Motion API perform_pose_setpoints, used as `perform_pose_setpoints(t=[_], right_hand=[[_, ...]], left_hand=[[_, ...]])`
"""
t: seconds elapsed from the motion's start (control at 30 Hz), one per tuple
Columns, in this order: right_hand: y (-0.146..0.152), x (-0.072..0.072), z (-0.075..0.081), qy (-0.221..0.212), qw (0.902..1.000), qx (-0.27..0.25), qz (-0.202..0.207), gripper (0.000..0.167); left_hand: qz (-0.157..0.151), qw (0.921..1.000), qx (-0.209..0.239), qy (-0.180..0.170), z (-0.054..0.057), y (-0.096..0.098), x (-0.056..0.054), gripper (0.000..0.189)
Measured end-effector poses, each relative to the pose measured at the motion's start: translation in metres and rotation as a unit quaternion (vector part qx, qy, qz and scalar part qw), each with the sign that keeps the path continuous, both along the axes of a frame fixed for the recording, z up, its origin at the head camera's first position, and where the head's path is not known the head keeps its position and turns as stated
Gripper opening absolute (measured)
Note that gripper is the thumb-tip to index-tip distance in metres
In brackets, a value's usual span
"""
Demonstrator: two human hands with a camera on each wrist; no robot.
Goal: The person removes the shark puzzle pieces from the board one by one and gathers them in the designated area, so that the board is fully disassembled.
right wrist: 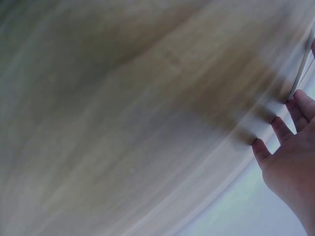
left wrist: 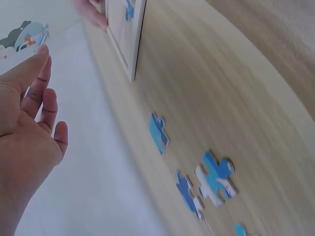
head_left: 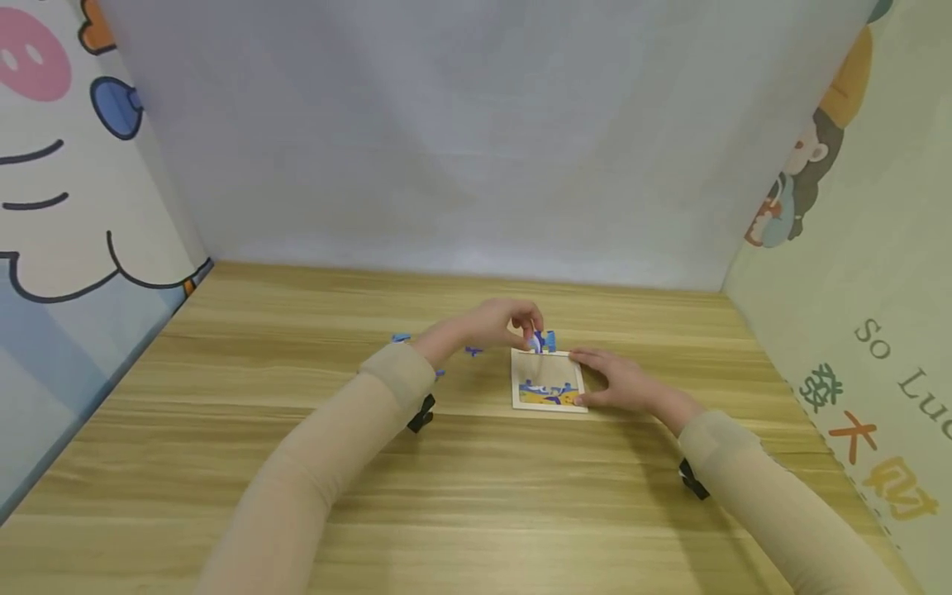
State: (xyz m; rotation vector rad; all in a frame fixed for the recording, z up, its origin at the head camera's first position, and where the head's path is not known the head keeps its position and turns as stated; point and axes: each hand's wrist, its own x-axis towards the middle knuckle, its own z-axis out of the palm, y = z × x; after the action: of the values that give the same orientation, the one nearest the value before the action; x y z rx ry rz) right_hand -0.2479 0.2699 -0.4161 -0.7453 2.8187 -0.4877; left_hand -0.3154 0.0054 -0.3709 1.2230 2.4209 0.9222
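Piece-fitting seems underway: the left hand (head_left: 500,322) pinches a blue-and-white jigsaw piece (head_left: 548,340); the right hand (head_left: 623,383), spread, touches the pale square frame (head_left: 516,382). Next probably calls for careful alignment.

"What is the person wearing?"

"2 long sleeves, plain pale beige: the left sleeve (head_left: 297,479) at lower left of centre, the right sleeve (head_left: 796,508) at lower right."

"How do they end?"

"Each in 1 broad band-like cuff, the left cuff (head_left: 400,376) near mid-frame."

"Anything dark?"

"2 small black pieces, 1 by the left cuff (head_left: 421,413), 1 at the right sleeve (head_left: 693,481); their details are too small to tell."
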Motion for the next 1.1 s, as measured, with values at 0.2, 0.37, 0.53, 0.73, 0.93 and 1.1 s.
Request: perform_pose_setpoints(t=[0.2,0.37,0.53,0.73,0.93,1.1], right_hand=[[0.001,0.0,0.0,-0.001,1.0,-0.004,0.001,0.077],[0.001,0.001,0.0,-0.006,1.0,0.002,-0.003,0.077],[0.001,0.0,0.0,-0.006,1.0,0.003,0.0,0.077],[0.001,0.0,0.0,-0.004,1.0,0.006,0.004,0.077],[0.002,0.001,0.0,-0.002,0.9999,0.012,0.005,0.078],[0.002,0.001,0.001,-0.001,0.9999,0.015,0.004,0.079]], left_hand=[[0.014,0.9998,0.009,-0.006,0.005,-0.018,-0.002,0.023],[0.018,0.9998,0.012,-0.006,0.006,-0.035,-0.001,0.024],[0.022,0.9996,0.011,-0.016,0.0,-0.053,0.001,0.023],[0.037,0.9988,-0.003,-0.032,-0.015,-0.068,0.004,0.022],[0.05,0.9972,-0.015,-0.053,-0.03,-0.075,0.009,0.02],[0.06,0.9953,-0.034,-0.068,-0.042,-0.08,0.011,0.019]])
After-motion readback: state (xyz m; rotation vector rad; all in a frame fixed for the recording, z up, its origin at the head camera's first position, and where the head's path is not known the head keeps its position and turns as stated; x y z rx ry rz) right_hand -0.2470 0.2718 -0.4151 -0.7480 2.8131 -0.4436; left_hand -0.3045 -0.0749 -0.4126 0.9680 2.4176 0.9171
